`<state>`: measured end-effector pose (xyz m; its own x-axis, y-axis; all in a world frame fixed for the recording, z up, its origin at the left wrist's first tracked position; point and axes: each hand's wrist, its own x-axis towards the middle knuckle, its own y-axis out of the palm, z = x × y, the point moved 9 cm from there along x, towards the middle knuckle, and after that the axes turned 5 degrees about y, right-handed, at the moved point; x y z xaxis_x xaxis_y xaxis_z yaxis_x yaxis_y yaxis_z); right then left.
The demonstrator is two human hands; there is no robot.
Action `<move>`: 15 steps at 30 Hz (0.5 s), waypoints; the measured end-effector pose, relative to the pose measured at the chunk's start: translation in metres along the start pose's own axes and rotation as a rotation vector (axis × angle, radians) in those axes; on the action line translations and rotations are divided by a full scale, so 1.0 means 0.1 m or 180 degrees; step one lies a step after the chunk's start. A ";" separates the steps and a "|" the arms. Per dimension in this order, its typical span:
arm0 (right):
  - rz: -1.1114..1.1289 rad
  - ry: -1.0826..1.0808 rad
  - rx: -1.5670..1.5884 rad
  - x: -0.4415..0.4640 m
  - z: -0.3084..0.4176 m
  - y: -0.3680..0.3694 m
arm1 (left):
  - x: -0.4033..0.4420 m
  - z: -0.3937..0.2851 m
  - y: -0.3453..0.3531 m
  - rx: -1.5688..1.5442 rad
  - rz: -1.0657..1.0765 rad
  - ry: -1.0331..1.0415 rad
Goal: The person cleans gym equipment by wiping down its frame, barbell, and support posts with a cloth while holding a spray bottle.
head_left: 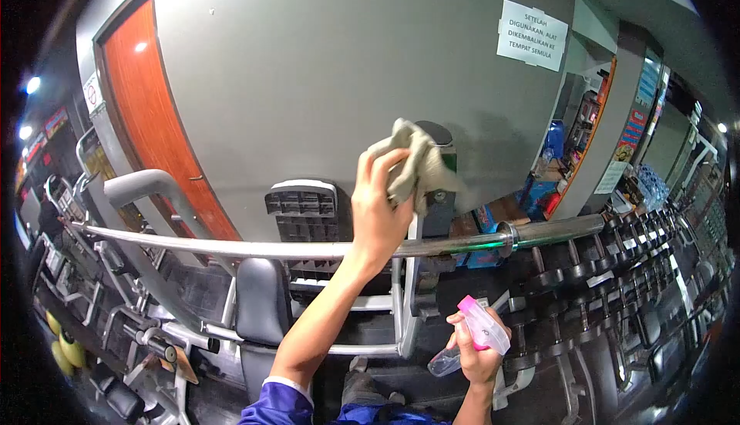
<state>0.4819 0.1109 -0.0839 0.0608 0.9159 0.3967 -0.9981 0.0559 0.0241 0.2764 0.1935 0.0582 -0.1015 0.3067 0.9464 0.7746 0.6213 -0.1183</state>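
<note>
My left hand is raised above the barbell, its fingers closed around a crumpled grey-green cloth. The cloth's lower right edge is blurred. Behind my left wrist, the long metal barbell runs across the view on a rack, with a thick bare sleeve at its right end. Lower right, my right hand grips a small spray bottle with a pink and white head. Part of its clear body shows below my fingers.
Below the bar stands a black padded bench. Several dumbbells fill a tiered rack at right. A grey wall carries a paper sign; an orange-brown door is at left. Gym machines crowd the left side.
</note>
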 end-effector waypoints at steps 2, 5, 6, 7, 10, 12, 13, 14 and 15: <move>-0.0007 -0.0019 -0.0022 -0.03 0.01 0.00 | 0.06 0.04 0.26 0.0074 0.0346 0.0053; -0.0013 -0.0033 -0.0011 -0.06 0.03 -0.02 | -0.10 0.03 0.44 0.0391 0.0442 0.0132; -0.0041 -0.0049 -0.0002 -0.09 0.03 -0.04 | -0.14 -0.02 0.41 0.0476 0.0445 0.0151; -0.0069 -0.0061 0.0008 -0.10 0.04 -0.06 | -0.21 -0.03 0.40 0.0501 0.0529 0.0176; -0.0212 0.0052 -0.0003 -0.15 0.02 -0.13 | -0.48 0.04 0.36 0.0487 0.0793 0.0186; -0.0248 0.0012 -0.0119 -0.15 0.07 -0.15 | -0.66 0.10 0.37 0.0341 0.1008 0.0283; -0.0262 -0.0012 -0.0173 -0.16 0.09 -0.16 | -0.70 0.11 0.35 0.0210 0.1122 0.0302; -0.0230 -0.0049 -0.0187 -0.16 0.09 -0.15 | -0.71 0.15 0.32 0.0020 0.1156 0.0086; -0.0212 -0.0045 -0.0171 -0.17 0.10 -0.14 | -0.70 0.19 0.29 -0.0164 0.1183 -0.0129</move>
<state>0.4948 0.0909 -0.0818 0.1268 0.9038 0.4087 -0.9904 0.1382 0.0019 0.2940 0.2031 -0.0172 0.1687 0.5334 0.8289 0.7934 0.4255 -0.4353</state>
